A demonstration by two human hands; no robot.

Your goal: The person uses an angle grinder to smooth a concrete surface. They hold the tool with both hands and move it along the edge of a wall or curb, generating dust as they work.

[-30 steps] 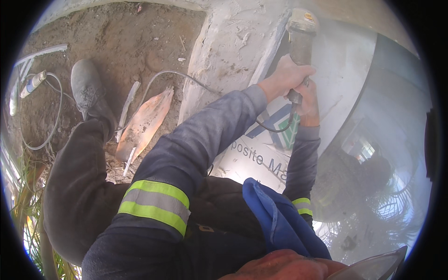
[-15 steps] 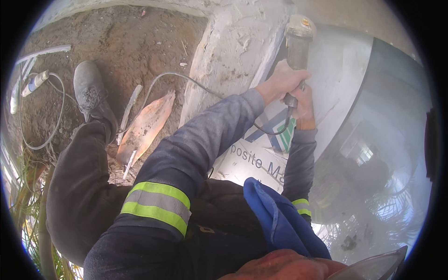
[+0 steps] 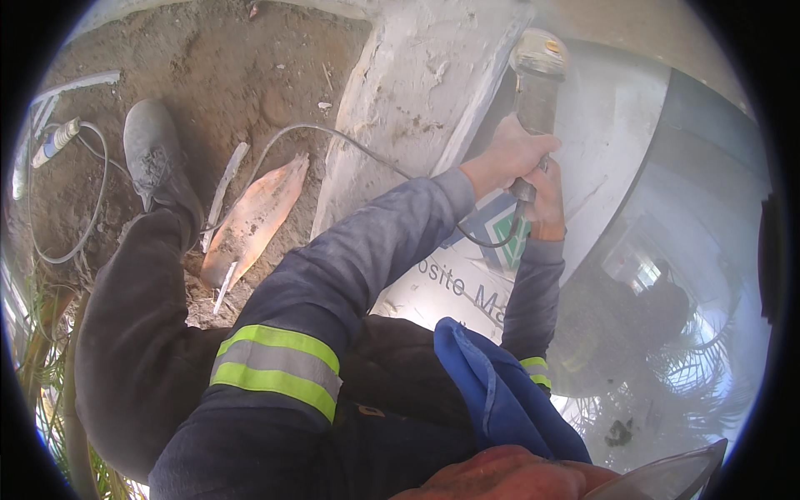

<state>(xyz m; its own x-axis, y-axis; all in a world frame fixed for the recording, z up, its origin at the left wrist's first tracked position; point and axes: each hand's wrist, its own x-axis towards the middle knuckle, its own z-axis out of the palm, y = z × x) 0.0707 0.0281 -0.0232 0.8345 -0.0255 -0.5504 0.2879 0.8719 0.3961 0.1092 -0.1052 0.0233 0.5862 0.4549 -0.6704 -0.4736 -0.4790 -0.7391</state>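
My left hand [image 3: 515,154] wraps round the body of a dusty cylindrical power tool [image 3: 532,92], apparently a grinder, with its rounded head at the top. My right hand [image 3: 543,200] grips the tool's narrower lower end, where a grey cord [image 3: 467,232] comes out. The tool lies over a pale panel [image 3: 625,117] bearing a blue and green logo and printed lettering, alongside a rough, plastered concrete edge [image 3: 392,92]. What the tool's head touches is too hazy to make out.
On the dirt [image 3: 250,67] at left are my grey shoe [image 3: 154,158], a long scrap sheet [image 3: 250,221], white strips [image 3: 221,192] and a cord connector [image 3: 58,143]. A glossy reflective surface [image 3: 658,258] fills the right; plant stems [image 3: 62,383] stand at lower left.
My hands and the tool have shifted slightly down in the picture since a second ago, my grip unchanged. My foot appears a little higher.
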